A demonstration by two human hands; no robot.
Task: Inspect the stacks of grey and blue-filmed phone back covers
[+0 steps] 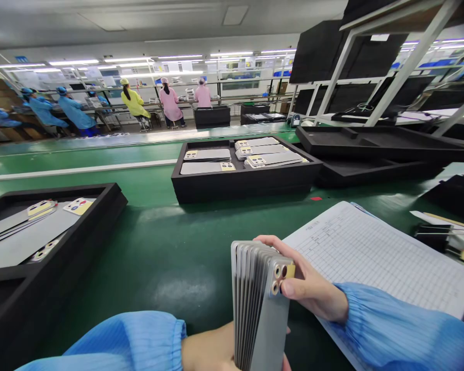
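A stack of thin grey phone back panels [268, 319] stands upright, slightly fanned, near the bottom centre. My left hand [212, 348] is wrapped round its lower part, with most of the fingers hidden behind the panels. At the top right of the stack, my right hand [307, 281] grips it, thumb on the front panel beside the camera rings and yellow sticker, fingers over the top edge. Under my right forearm lies a printed grid sheet [371, 252]. Beyond the stack, a black tray [247, 180] holds several similar panels in piles.
Another black tray [88, 242] with loose panels sits at the left. Black trays [371, 147] are stacked at the back right below a white metal frame [336, 72]. Binder clips [433, 234] lie at the right edge. Several people sit at far benches.
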